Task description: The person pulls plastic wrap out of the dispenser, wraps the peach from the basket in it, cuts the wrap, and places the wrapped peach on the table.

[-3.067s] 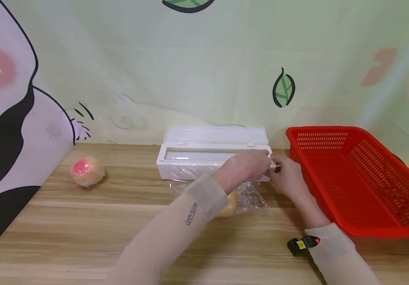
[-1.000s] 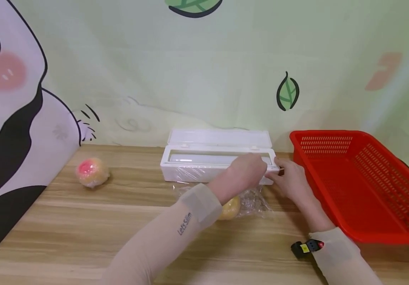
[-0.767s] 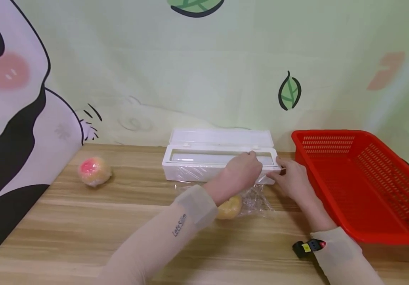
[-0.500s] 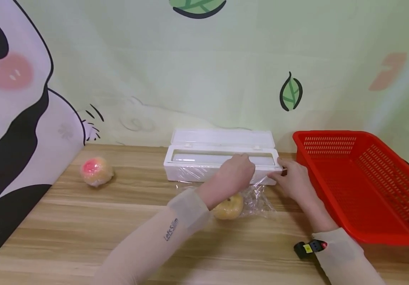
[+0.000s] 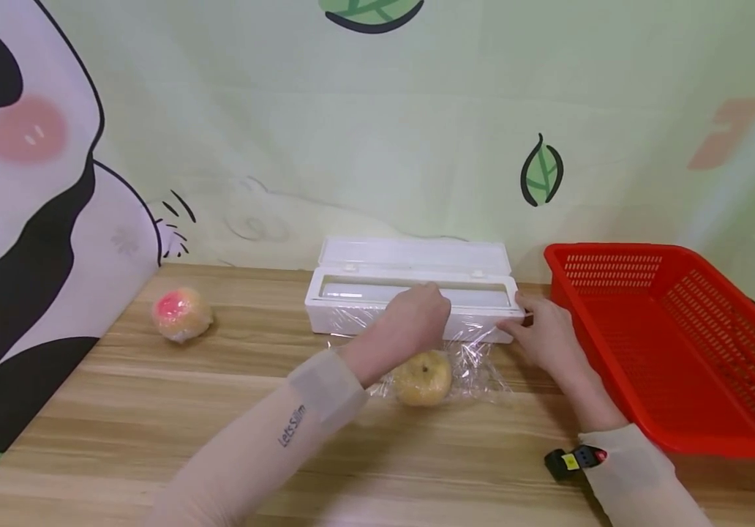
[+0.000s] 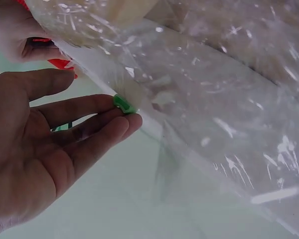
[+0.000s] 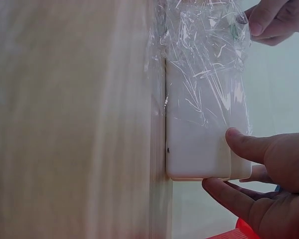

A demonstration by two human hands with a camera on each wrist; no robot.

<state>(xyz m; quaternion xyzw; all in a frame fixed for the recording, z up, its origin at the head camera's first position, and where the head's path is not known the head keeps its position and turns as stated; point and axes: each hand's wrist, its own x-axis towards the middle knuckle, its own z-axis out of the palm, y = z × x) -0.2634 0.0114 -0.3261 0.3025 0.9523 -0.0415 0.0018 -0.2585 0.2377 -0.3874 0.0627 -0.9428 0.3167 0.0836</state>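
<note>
A white cling film box [image 5: 344, 316] stands on the table, its lid tipped back and a roll lying inside. My left hand [image 5: 412, 320] is at the box's front edge, fingers bent and fingertips on a small green slide cutter [image 6: 123, 104]. At the box's right end, my right hand [image 5: 546, 331] grips the corner, thumb on the front and fingers at the end face [image 7: 209, 169]. Clear cling film [image 5: 476, 362] hangs down the box front and spreads over a yellow round fruit [image 5: 422, 379] with a dark stem dimple. My left forearm partly covers the film.
A wrapped pink-and-yellow fruit [image 5: 182, 315] sits at the table's left. To the right, close beside my right hand, stands a red plastic basket [image 5: 614, 399]. A printed cloth backdrop [image 5: 377, 146] hangs right behind the box.
My left hand has slid leftward along the box's front edge, from its right end to past the middle. More of the yellow fruit shows. My right hand keeps its grip on the box.
</note>
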